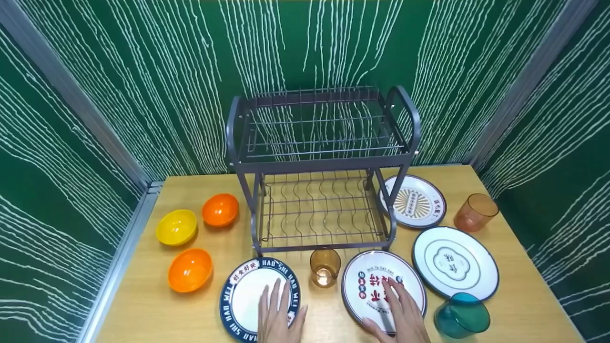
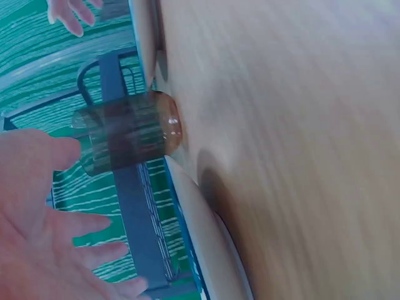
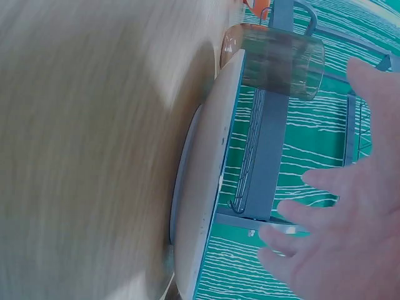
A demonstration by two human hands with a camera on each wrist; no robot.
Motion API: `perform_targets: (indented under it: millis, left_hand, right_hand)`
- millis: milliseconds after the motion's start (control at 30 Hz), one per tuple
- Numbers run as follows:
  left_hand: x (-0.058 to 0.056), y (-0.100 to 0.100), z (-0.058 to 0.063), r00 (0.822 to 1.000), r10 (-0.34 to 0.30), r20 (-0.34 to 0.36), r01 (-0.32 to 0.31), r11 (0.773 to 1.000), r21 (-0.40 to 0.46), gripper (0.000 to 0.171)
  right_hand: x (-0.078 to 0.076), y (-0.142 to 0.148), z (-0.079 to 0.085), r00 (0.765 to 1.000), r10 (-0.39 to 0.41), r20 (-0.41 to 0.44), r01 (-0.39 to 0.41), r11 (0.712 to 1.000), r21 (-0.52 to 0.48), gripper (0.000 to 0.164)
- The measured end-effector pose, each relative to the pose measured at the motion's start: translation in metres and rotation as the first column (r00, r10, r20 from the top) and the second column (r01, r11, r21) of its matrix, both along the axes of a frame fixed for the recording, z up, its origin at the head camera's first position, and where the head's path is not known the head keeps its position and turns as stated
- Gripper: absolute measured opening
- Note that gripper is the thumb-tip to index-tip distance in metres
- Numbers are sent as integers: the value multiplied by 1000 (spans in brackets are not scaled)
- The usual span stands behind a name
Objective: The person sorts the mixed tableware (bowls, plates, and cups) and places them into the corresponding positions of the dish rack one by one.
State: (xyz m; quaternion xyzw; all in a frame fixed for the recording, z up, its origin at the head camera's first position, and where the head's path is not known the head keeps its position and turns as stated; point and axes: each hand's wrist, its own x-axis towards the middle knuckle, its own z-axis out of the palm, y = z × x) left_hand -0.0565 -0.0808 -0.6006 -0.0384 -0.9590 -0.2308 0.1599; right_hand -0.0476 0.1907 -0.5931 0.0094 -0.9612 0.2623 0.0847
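My left hand (image 1: 280,314) is over the lower right part of a white plate with a dark blue lettered rim (image 1: 248,305). In the left wrist view its fingers are spread and the palm stands apart from the plate. My right hand (image 1: 402,317) hovers above a white plate with red characters (image 1: 367,267), its fingers loosely spread. The right wrist view shows a gap between that hand and the plate edge (image 3: 209,187). Between the two plates stands an amber glass (image 1: 325,267), upright and touched by neither hand. Both hands hold nothing.
A dark two-tier dish rack (image 1: 324,166) stands at the back centre. Left of it sit two orange bowls (image 1: 190,270) and a yellow bowl (image 1: 177,227). At right lie two more plates (image 1: 455,262), a teal glass (image 1: 461,317) and a pinkish-orange glass (image 1: 475,213). Green walls enclose the table.
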Motion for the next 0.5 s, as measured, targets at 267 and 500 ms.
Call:
perform_targets:
  millis: [267,500]
  left_hand:
    - [-23,32,10,996,-68,64,49,963,266,80]
    - [-40,63,13,997,-44,70,23,962,274,98]
  right_hand:
    - [0,0,7,996,-79,-27,77,994,-73,85]
    - [6,1,0,993,-87,-78,77,990,-119,84]
